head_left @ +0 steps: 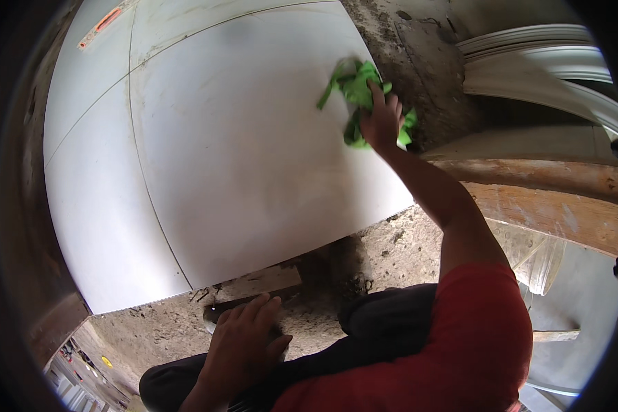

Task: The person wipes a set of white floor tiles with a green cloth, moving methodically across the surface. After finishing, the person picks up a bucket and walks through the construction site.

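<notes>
Large white glossy floor tiles [220, 151] lay on rough grey mortar ground [391, 247], right hand [381, 120] pressed a crumpled bright green cloth [357, 93] under closed fingers near the tile edge, left hand [244, 343] rested flat below, wooden planks [549, 199] right of the grip

Single head-worn fisheye view, looking steeply down from close above onto white floor tiles [220, 151] and rough mortar bed [391, 247]; straight tile edges bending toward the dark rim.
</notes>
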Available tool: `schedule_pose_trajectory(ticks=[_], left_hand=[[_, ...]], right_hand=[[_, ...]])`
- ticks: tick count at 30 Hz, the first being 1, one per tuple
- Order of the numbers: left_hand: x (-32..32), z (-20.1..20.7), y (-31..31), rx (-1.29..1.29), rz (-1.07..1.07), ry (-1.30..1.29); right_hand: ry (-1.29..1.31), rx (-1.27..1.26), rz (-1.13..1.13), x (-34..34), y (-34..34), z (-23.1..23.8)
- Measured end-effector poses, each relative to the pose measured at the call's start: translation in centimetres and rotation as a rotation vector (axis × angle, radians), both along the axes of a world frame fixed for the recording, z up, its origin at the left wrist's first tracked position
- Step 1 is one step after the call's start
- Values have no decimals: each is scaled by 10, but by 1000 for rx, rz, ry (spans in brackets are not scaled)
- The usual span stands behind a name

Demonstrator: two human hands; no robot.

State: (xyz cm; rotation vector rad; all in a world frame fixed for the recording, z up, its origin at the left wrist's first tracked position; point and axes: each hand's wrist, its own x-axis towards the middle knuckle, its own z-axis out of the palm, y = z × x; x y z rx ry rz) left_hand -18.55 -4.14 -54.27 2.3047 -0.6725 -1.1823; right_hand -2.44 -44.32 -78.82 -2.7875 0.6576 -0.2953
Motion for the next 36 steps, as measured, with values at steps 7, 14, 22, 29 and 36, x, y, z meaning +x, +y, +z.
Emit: schedule_pose_trajectory(ticks=[7,14,22,29,36], left_hand=[[-3,10,6,39,47,-46],[1,14,5,18,8,-85],[-1,16,8,56,88,-125],[0,14,4,38,36,-79],[2,18,7,31,93,-147]], right_hand=[[43,72,74,-87,41,14],[28,92,248,-94,21,15],[86,163,-77,-81,64,41],[-19,150,-192,-50,26,50],[-1,119,534,-153,47,23]])
